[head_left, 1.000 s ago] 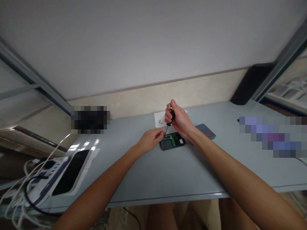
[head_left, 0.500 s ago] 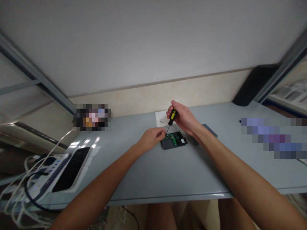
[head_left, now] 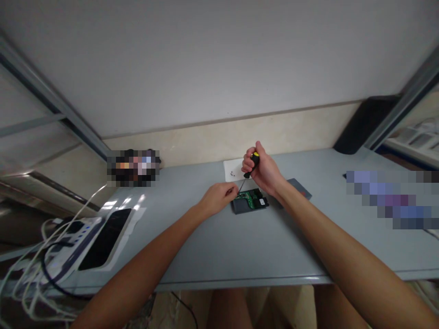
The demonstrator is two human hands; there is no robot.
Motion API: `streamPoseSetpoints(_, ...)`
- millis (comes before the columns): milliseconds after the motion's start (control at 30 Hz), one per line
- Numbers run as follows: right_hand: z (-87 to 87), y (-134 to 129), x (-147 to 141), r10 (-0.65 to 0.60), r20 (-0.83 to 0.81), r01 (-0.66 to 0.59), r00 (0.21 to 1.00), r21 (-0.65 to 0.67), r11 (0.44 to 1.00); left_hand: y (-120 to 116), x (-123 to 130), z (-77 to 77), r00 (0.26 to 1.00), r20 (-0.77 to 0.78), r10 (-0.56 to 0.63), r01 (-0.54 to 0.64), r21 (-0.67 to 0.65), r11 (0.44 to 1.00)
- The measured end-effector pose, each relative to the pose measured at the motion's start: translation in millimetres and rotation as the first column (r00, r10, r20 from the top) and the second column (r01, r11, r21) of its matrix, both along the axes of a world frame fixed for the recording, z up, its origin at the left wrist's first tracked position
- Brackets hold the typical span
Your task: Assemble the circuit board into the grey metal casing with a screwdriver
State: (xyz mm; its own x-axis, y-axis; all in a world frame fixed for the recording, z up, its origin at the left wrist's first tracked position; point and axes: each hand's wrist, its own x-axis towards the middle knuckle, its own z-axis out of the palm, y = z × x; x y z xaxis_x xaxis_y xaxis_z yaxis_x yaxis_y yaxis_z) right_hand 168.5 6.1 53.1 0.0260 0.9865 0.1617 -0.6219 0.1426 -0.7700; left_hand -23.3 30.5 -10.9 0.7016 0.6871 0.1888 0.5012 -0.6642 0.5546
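A screwdriver (head_left: 253,165) with a black and yellow handle is gripped in my right hand (head_left: 263,167), thumb up. Its thin shaft slants down and left to the upper left part of a green circuit board (head_left: 252,199). That board sits in an opened dark grey casing (head_left: 242,207) lying flat on the table, with black parts at its right. My left hand (head_left: 218,198) is closed in a pinch at the casing's upper left corner, beside the screwdriver tip. What its fingertips hold is too small and hidden to tell.
Several tiny dark screws (head_left: 232,173) lie on white paper (head_left: 229,165) behind the casing. A flat grey panel (head_left: 299,188) lies right, partly under my right forearm. At left are a phone (head_left: 106,240), a power strip (head_left: 73,249) and tangled cables (head_left: 29,292). A black cylinder (head_left: 353,125) stands back right.
My right hand has rolled a little, and the screwdriver handle leans further right. Its tip and my left hand stay at the same corner of the board. The whole view has shifted slightly.
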Motion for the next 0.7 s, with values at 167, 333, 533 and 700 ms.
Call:
streamPoseSetpoints(167, 0.2, -2.4, 2.7, 0.039, -0.019, -0.038, 0.999, 0.016, 0.999, -0.3, 0.2, 0.8, 1.000, 0.002, 0.002, -0.002, 0.009, 1.000)
streamPoseSetpoints(333, 2.3, -6.9, 2.8, 0.094, 0.016, -0.094, 0.995, 0.053, 0.994, -0.1, -0.1, -0.1, 1.000, 0.007, -0.007, 0.007, 0.010, 1.000)
streamPoseSetpoints(533, 1.3, -5.3, 2.1, 0.021, 0.135, -0.027, 0.991, 0.048, 0.998, -0.4, 0.6, 0.8, 1.000, 0.015, -0.010, 0.010, 0.008, 1.000)
streamPoseSetpoints(700, 2.3, -5.2, 3.2, 0.044, 0.169, -0.052, 0.985, 0.040, 0.998, 1.6, -0.2, -2.1, 1.000, 0.015, -0.018, 0.018, 0.011, 1.000)
